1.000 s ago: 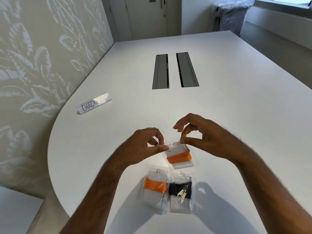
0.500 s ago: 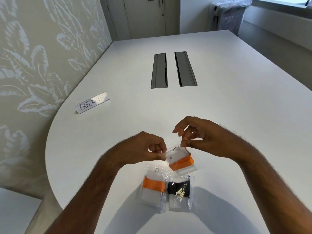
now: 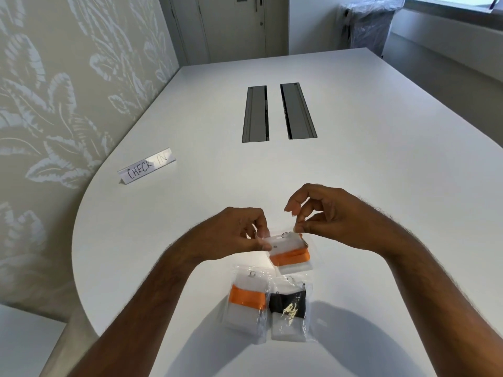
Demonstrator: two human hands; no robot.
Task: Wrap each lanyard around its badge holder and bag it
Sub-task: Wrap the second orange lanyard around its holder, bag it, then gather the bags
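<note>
The left hand (image 3: 239, 235) and right hand (image 3: 326, 216) each pinch a top corner of the packet (image 3: 290, 254) over the tabletop (image 3: 353, 172) near its near edge, and it looks light, crinkly and slippery, so it is best gripped along that top strip.

Folded white tent card (image 3: 147, 166) on white table (image 3: 381, 172) bore handwritten "CHECK IN", no other legible text was noted

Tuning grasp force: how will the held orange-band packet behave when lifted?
Likely light: the left hand and right hand hold the packet by fingertip pinches alone. Glossy and crinkled, it is probably slippery with floppy edges. The flat white insert probably stiffens the middle.
</note>
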